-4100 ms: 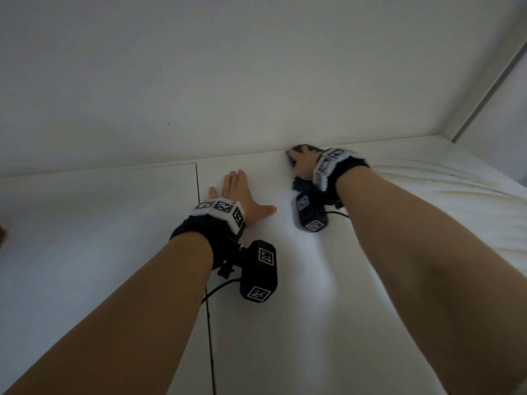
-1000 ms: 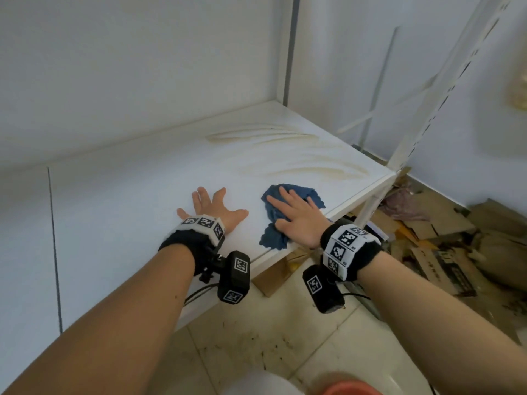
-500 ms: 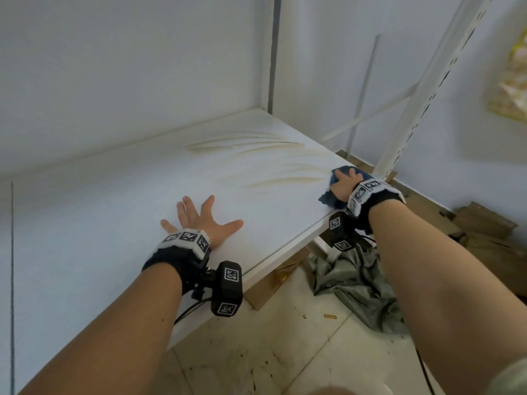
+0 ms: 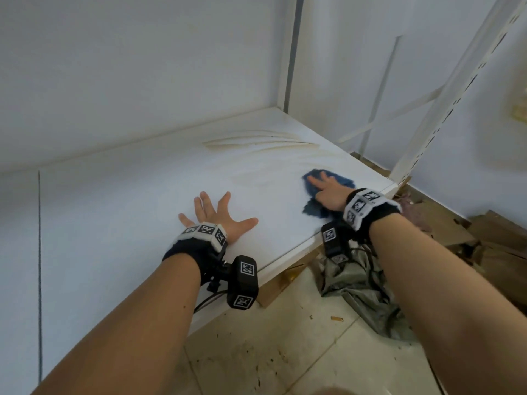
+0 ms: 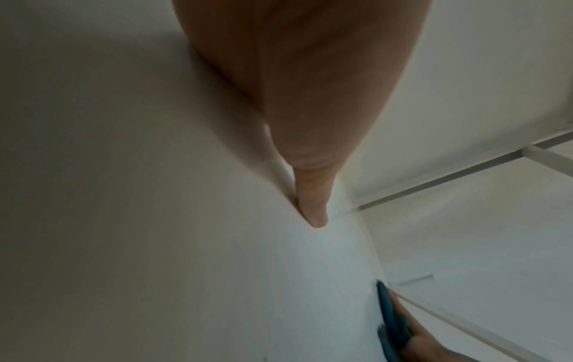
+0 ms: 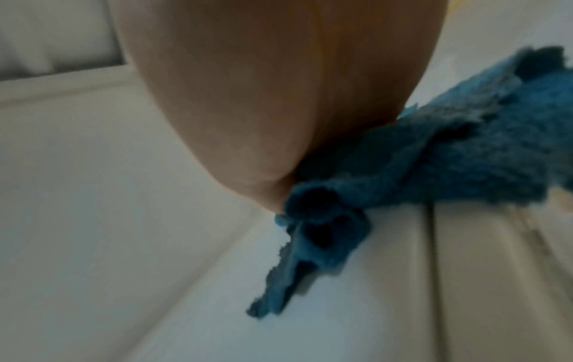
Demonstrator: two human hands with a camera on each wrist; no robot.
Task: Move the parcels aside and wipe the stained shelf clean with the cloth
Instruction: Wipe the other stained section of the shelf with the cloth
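1. Shelf (image 4: 137, 201): white board in a white metal frame. Your head view alone shows its whole run, with brownish curved stains (image 4: 256, 143) toward the far right corner.
2. Left hand (image 4: 219, 218): your grip here is spread, fingers fanned and palm flat on the shelf, well apart from the stains. Your left wrist view adds only the underside of the palm and one fingertip touching the board.
3. Right hand (image 4: 328, 192): your grip lies flat with fingers extended, pressing the cloth onto the shelf near its front right corner. Your right wrist view shows the heel of the palm (image 6: 248, 110) on the fabric; the fingers are hidden there.
4. Cloth (image 4: 339, 179): blue, fluffy and crumpled, lying on the shelf just beside the nearest stain streaks. Your right wrist view shows a frayed bunched fold (image 6: 325, 227) at the board's front lip, detail the head view misses. Your left wrist view catches it edge-on (image 5: 389, 316) under your right fingers.
5. Upright post (image 4: 445, 89): perforated white, at the shelf's right front corner; head view only.
6. Floor (image 4: 285, 352): pale dirty tiles with a grey-green rag (image 4: 362, 292) below your right wrist and flattened cardboard (image 4: 490, 246) farther right; head view only.
7. Parcels: none can be told in any view.
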